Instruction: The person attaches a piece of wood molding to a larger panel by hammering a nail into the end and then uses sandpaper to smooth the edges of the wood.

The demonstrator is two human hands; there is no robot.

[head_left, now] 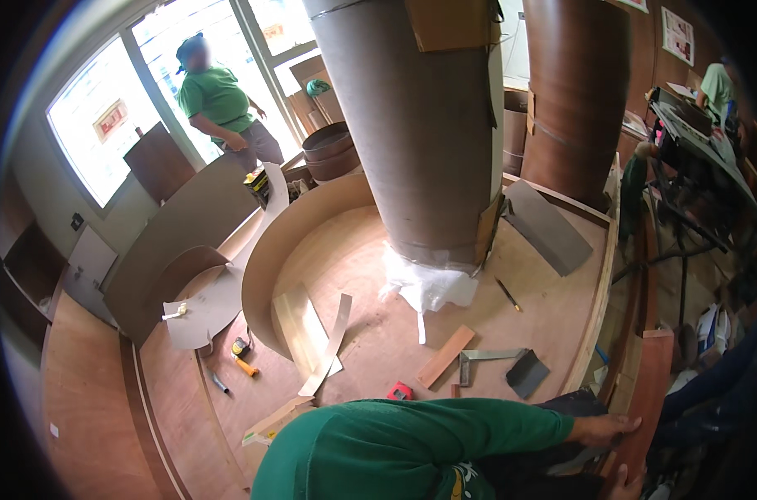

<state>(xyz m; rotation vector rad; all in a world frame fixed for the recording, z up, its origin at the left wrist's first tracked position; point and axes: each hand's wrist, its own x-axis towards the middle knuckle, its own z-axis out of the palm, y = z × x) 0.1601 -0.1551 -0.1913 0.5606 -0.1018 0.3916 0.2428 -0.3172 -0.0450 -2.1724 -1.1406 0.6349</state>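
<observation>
My left arm in a green sleeve reaches across to the lower right. Its hand (609, 428) is closed on the edge of a long reddish-brown strip (652, 375), which looks like wood or veneer. The strip stands steeply tilted beside the platform's right edge. Lower down, at the bottom of the picture, my right hand (625, 483) grips the same strip; part of that hand is cut off. On the platform near my sleeve lie a red tape measure (401, 391), a metal try square (478, 356), a dark grey piece (527, 373) and a short reddish-brown board (446, 357).
A tall grey cylinder (420, 142) rises from the wooden platform (370, 325), with a curved panel (266, 287) around its left side. A pencil (508, 295), an orange-handled tool (246, 367) and another tape measure (241, 347) lie about. A co-worker (224, 104) stands by the windows; another person (717, 87) is far right.
</observation>
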